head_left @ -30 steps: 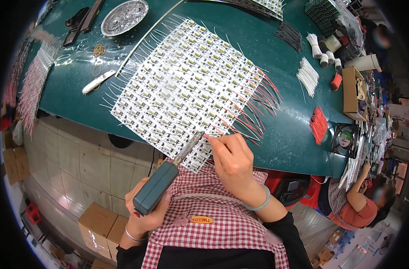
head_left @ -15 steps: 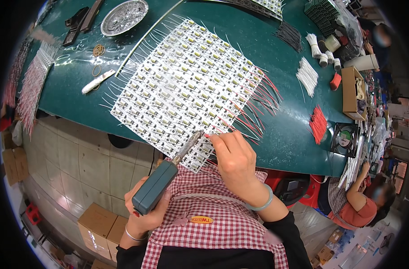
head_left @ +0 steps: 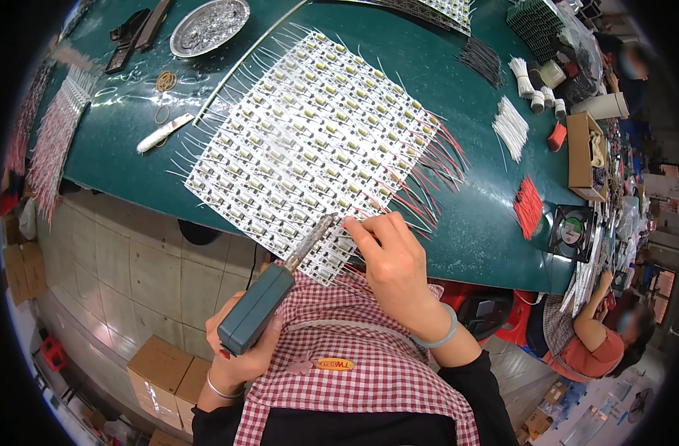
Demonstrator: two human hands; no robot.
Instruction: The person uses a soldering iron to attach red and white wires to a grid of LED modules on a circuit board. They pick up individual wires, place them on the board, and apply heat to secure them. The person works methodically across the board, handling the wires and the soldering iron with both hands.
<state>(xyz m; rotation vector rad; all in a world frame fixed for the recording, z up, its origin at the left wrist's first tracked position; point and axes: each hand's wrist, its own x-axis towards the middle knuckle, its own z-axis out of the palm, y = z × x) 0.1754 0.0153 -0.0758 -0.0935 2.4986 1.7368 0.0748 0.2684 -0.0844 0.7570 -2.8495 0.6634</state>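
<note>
My left hand (head_left: 243,343) is wrapped round the dark green handle of a soldering iron (head_left: 259,308), whose worn metal barrel slants up and right. The iron's tip rests at the lower right part of a white circuit board panel (head_left: 295,141), which carries rows of small yellowish components. Beside the tip, my right hand (head_left: 390,256) pinches a thin wire between thumb and forefinger, mostly hidden by the fingers. White wires stick out along the panel's left edge, and red and white wires (head_left: 429,167) along its right edge. The panel's near corner reaches over the table edge toward my checked apron.
White wires (head_left: 511,128), red wires (head_left: 528,207) and black wires (head_left: 479,61) lie in bundles on the green table (head_left: 488,256). A metal dish (head_left: 209,28), rubber bands and a white-handled tool (head_left: 165,134) are at the left. A small fan (head_left: 572,230) stands right; a co-worker (head_left: 589,334) sits beyond.
My right hand has shifted slightly up and left at the iron's tip, and the red bit seen at its fingertips is now hidden. The iron has barely moved.
</note>
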